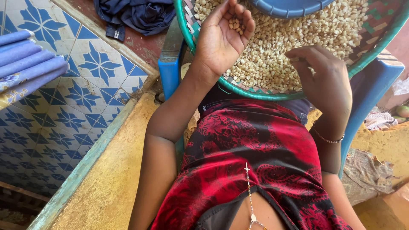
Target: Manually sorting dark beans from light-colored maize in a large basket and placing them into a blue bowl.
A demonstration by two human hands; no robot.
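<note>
A few maize kernels are cupped in the half-open left hand, while the right hand, fingers loosely apart and holding nothing, rests over the heap in the woven tray. The palm is best kept level above the tray, so that dropped kernels are caught.

Dry, matt kernels fill a woven tray with a smooth green plastic-looking rim. A glossy blue plastic bowl sits on the grain. Velvety red-and-black cloth shimmers softly. Glazed patterned tiles shine beside rough yellow plaster; a thin metal bracelet glints.
</note>
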